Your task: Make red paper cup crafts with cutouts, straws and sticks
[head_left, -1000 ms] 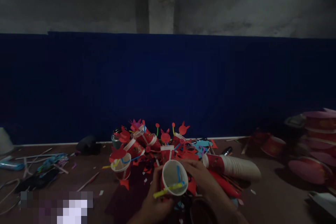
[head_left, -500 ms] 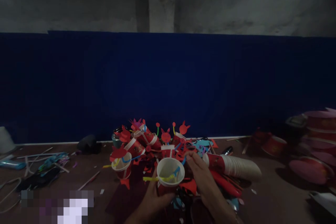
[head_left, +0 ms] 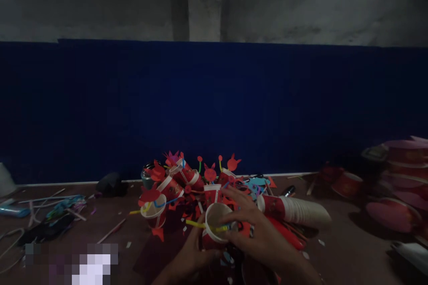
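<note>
My left hand (head_left: 192,256) is wrapped round the lower body of a red paper cup (head_left: 214,227) with a white inside, held low in the middle of the view. A yellow straw (head_left: 200,225) crosses the cup's mouth. My right hand (head_left: 254,231) lies over the cup's right rim, its fingers pinching at the straw where a bit of blue shows. Just behind stands a heap of finished red cups (head_left: 187,182) with red paper cut-outs and coloured straws.
A stack of red and white cups (head_left: 294,210) lies on its side to the right. Red bowls and plates (head_left: 397,178) pile up at far right. Loose straws and scraps (head_left: 56,207) litter the brown table at left. A dark blue wall stands behind.
The cup has tipped and turned in my hands. My right hand has moved from the cup's far rim down over its mouth onto the straw. The left hand keeps its hold.
</note>
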Motion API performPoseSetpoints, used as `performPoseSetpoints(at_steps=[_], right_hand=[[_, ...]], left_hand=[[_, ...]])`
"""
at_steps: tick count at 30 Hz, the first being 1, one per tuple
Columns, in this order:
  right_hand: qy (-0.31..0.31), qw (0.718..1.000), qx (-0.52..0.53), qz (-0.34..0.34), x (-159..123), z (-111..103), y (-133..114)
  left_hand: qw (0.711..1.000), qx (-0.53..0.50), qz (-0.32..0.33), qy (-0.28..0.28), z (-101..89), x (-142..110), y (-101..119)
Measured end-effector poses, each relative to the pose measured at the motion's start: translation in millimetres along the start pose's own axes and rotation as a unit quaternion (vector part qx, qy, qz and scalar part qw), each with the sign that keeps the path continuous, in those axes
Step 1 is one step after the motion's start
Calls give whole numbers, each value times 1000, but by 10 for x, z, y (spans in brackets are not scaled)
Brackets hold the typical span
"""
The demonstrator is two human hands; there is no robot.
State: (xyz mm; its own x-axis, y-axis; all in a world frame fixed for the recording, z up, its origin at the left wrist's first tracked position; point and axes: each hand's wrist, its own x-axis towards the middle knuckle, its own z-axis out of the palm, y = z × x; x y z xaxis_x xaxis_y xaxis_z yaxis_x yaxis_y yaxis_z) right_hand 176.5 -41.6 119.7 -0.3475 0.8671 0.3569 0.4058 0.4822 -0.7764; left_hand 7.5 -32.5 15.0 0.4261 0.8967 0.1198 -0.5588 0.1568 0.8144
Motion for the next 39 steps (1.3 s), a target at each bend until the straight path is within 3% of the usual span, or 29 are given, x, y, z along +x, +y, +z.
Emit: performPoseSetpoints(at_steps=[5,10,22,29,35,39], right_hand=[[23,998,-54,-16,64,29,18],[76,988,-133,-25,62,81,21],[52,992,-95,58,33,122,21],[38,988,-149,-7,9,119,-155],[22,974,-224,32,10,120,-156],[-21,980,-196,11,-4,118,-91]], left_hand=[[998,44,2,-34,-51,2,-4],[998,56,1,-20,30,21,39],[1000,6,-20,-22,-4,29,-27],[998,45,-13,-32,120,-8,106],[994,75,-38,-70,260,-34,240],[994,62,-38,-75,286,-38,225]])
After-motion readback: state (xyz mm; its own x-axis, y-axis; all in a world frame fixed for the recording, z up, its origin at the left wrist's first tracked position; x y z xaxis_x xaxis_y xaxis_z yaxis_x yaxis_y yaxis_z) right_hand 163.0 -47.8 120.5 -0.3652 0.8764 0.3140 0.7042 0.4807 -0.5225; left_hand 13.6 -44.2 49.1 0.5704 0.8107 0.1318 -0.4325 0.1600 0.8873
